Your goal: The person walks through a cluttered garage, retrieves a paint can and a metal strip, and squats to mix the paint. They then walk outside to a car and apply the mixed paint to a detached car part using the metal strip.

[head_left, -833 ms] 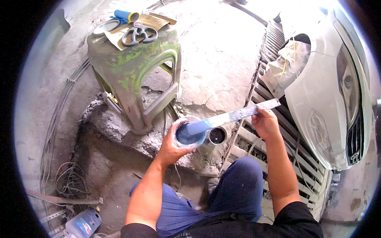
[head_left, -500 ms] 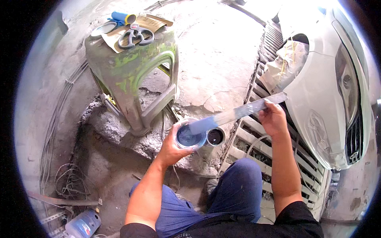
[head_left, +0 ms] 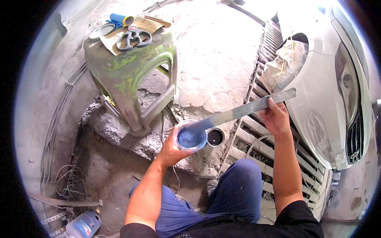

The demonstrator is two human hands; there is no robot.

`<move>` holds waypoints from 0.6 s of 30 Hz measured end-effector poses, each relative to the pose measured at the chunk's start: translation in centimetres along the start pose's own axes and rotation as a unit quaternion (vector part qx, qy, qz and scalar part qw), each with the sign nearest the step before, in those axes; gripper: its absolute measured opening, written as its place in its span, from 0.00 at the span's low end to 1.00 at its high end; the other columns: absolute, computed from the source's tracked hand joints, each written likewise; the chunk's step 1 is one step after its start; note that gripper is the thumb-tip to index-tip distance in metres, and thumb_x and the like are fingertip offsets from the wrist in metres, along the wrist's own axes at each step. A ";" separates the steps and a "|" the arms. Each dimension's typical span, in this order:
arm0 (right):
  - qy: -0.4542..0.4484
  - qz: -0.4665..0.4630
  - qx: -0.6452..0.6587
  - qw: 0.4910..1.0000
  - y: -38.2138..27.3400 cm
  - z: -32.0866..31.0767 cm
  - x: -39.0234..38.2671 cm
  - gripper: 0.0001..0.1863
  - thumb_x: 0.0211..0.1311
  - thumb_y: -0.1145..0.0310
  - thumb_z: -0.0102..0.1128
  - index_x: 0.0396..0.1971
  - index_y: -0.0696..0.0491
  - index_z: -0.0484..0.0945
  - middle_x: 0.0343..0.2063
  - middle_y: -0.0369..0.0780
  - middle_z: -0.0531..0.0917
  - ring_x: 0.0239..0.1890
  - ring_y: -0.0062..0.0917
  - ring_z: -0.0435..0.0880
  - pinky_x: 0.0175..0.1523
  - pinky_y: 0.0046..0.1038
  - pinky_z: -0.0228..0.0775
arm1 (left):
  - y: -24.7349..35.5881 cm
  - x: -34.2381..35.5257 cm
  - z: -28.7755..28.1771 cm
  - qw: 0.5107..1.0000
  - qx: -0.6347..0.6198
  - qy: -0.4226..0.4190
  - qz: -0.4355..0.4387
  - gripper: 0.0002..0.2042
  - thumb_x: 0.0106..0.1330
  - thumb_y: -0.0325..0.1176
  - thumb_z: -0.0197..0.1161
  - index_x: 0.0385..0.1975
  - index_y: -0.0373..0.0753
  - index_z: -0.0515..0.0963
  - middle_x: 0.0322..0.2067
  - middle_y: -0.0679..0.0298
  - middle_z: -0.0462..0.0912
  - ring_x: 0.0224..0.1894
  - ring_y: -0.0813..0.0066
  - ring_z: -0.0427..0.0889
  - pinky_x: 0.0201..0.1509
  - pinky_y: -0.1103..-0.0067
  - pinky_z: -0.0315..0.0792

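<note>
My left hand (head_left: 171,150) is wrapped round the side of a clear plastic cup (head_left: 205,143) with blue paint (head_left: 191,139) in it. A long, flat metal stirring stick (head_left: 238,112) slants down into this cup, its lower part coated in blue. My right hand (head_left: 276,118) pinches the stick near its upper end, thumb on top. The stick's tip is hard to make out in the paint. Just right of the cup, and lower down, stands an open round can (head_left: 223,139) holding dark liquid.
A worn green stool (head_left: 115,75) bears black-handled scissors (head_left: 134,38), brown paper (head_left: 147,25), a blue roll (head_left: 122,19) and a round lid (head_left: 102,31). A light-coloured car (head_left: 321,79) stands right, beside a slatted floor grate (head_left: 254,152). A plastic bottle (head_left: 84,224) lies lower left.
My right hand has moved slightly right with the stick, whose upper end sits farther right and higher. The stick has turned and looks narrower. My left hand keeps the cup in place.
</note>
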State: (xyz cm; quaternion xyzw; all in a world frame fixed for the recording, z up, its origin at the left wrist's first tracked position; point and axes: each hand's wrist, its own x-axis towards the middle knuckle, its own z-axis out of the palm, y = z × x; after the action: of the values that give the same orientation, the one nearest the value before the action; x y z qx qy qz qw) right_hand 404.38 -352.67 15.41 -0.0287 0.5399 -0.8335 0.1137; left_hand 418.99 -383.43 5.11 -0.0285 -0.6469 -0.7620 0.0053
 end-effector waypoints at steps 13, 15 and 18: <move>-0.137 0.069 0.079 0.985 5.3 -3.0 -1.0 0.10 0.59 0.66 0.64 0.36 0.48 0.71 0.32 0.34 0.79 0.33 0.22 0.76 0.31 0.24 0.65 | 0.4 -0.3 0.1 0.992 0.117 0.012 0.037 0.39 0.42 0.29 0.78 0.57 0.37 0.64 0.53 0.59 0.73 0.56 0.70 0.72 0.62 0.73 0.65; -0.146 0.046 0.081 0.985 6.1 -3.7 -0.7 0.10 0.58 0.66 0.65 0.35 0.48 0.72 0.29 0.34 0.78 0.26 0.18 0.72 0.27 0.21 0.61 | 0.5 -0.2 0.1 0.990 0.134 0.013 0.047 0.39 0.42 0.29 0.78 0.57 0.37 0.64 0.53 0.59 0.74 0.56 0.70 0.72 0.62 0.73 0.65; -0.146 0.052 0.045 0.987 5.6 -4.2 -1.0 0.10 0.58 0.68 0.65 0.36 0.48 0.72 0.31 0.37 0.81 0.21 0.17 0.70 0.24 0.20 0.59 | 0.0 -0.2 0.0 0.990 0.131 0.013 0.054 0.40 0.41 0.29 0.78 0.57 0.37 0.64 0.52 0.58 0.74 0.56 0.68 0.73 0.62 0.73 0.66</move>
State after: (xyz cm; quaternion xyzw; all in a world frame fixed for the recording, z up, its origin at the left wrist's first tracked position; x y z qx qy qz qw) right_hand 405.49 -350.87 8.64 -0.1167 0.4803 -0.8367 0.2360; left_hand 419.21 -383.49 5.14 -0.0524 -0.7383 -0.6699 0.0584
